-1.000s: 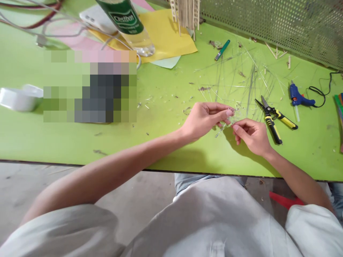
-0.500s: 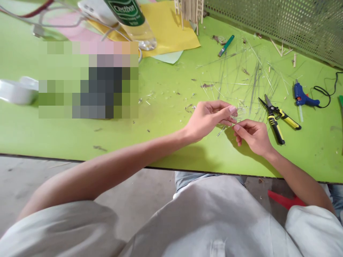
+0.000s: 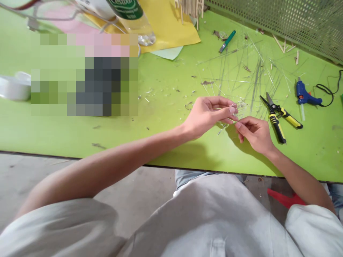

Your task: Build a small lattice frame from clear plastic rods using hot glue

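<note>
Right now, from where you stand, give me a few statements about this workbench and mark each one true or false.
The left hand and right hand have their fingertips close together above the green table. True.
The right hand grips the yellow-handled snips. False: they lie on the table to its right.
Thin clear strands lie scattered across the table. True.
The green-labelled bottle is on the floor. False: it is on yellow paper on the table.
A blue hot glue gun lies near the table's right side. True.
</note>
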`<action>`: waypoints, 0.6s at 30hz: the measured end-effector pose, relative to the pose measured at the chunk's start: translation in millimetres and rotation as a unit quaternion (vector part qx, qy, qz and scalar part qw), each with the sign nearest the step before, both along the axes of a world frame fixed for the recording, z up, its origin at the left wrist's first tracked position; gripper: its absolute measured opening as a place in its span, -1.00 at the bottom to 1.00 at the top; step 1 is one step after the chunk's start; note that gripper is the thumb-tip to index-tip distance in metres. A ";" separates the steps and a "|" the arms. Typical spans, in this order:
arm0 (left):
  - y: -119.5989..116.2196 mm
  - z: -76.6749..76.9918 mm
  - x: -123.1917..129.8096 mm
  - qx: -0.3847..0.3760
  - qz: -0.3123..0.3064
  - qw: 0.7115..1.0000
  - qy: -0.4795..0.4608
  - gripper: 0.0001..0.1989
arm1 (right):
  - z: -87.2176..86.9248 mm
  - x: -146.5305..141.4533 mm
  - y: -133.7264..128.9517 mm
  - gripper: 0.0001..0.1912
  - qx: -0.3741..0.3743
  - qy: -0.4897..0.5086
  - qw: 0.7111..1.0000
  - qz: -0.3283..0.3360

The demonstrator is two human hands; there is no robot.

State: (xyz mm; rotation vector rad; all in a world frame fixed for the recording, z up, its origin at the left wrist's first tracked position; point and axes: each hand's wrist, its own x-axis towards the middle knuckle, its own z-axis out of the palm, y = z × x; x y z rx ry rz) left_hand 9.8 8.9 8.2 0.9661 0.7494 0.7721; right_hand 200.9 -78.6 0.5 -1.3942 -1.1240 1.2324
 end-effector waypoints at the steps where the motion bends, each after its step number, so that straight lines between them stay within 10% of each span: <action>1: 0.5 -0.1 0.1 -0.004 0.005 1.000 -0.001 -0.68 | 0.5 0.2 -0.1 -0.51 0.006 -0.006 1.000 -0.002; 18: 17.0 -0.5 -7.4 -0.028 0.009 0.999 -0.034 -0.86 | 1.5 6.6 -5.6 -0.63 0.114 -0.084 0.990 0.000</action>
